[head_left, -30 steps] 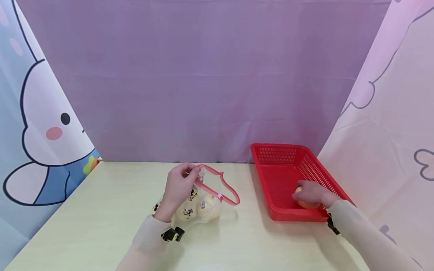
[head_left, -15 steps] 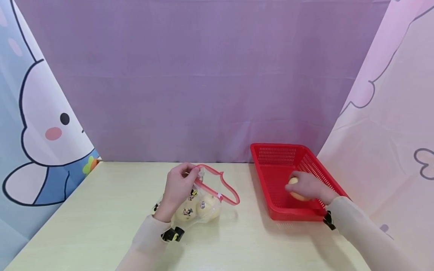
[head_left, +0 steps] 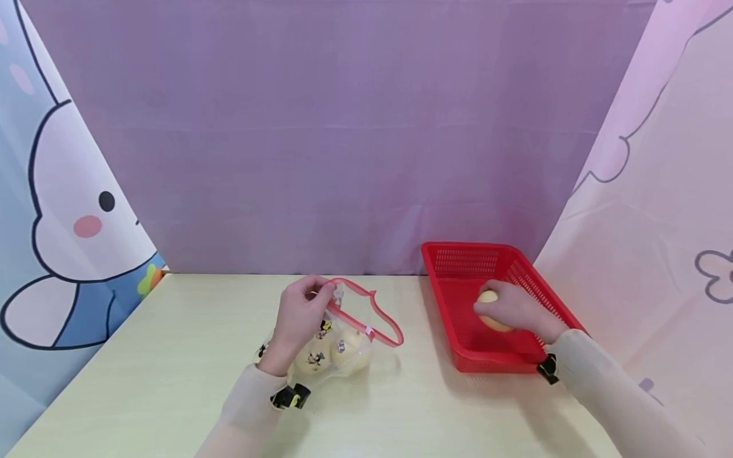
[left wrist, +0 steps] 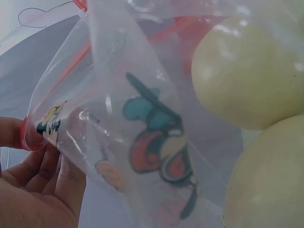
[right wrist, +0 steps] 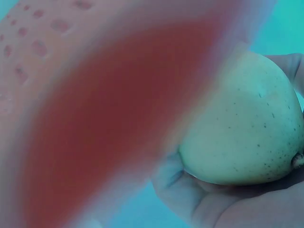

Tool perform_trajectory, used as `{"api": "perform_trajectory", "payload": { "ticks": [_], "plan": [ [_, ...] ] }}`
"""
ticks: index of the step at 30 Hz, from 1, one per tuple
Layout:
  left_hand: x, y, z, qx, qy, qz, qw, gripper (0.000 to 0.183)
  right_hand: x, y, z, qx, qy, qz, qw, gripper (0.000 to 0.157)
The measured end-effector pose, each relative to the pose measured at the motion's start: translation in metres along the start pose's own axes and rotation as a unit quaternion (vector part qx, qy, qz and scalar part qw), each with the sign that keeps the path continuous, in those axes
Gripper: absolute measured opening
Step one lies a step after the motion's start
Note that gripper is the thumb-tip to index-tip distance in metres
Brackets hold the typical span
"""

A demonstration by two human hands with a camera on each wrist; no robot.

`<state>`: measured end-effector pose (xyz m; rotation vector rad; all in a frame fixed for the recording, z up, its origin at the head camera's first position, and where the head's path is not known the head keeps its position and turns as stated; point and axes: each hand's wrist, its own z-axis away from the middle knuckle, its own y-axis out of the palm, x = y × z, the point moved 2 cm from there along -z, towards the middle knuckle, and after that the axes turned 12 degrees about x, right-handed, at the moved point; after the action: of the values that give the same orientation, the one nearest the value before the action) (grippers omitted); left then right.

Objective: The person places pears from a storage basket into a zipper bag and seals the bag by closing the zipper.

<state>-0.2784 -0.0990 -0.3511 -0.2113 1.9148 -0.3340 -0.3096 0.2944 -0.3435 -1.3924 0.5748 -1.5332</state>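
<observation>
My left hand [head_left: 300,316] pinches the rim of a clear zip bag [head_left: 366,328] with a red zip edge and cartoon prints. The bag's mouth gapes toward the right. Several pale yellow round fruits [left wrist: 251,76] lie inside it on the table. Over the red basket [head_left: 497,365], my right hand [head_left: 518,308] grips a yellow fruit [head_left: 491,322], thumb on one side. The right wrist view shows this fruit's dark specks and brown stem stub [right wrist: 298,160]; a blurred red basket edge covers part of it.
The basket with slotted walls stands at the right of the pale wooden table [head_left: 172,356]. A purple curtain [head_left: 343,140] hangs behind the table. Printed cloths [head_left: 658,254] close in the right and left sides.
My right hand has lifted the yellow fruit from the basket's near right part and moved it left and up. My left hand and the bag have stayed in place.
</observation>
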Motion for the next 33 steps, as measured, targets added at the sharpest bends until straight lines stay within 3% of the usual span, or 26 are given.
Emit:
{"api": "perform_trajectory", "payload": {
  "ticks": [13, 33],
  "plan": [
    [0.001, 0.001, -0.001, 0.001, 0.000, 0.003, 1.0000, 0.018, 0.019, -0.001, 0.002, -0.029, -0.019, -0.014, 0.999, 0.069],
    [0.000, 0.000, 0.000, 0.002, -0.004, 0.002, 1.0000, 0.017, 0.055, 0.003, 0.007, -0.100, -0.048, -0.064, 0.992, 0.068]
  ]
}}
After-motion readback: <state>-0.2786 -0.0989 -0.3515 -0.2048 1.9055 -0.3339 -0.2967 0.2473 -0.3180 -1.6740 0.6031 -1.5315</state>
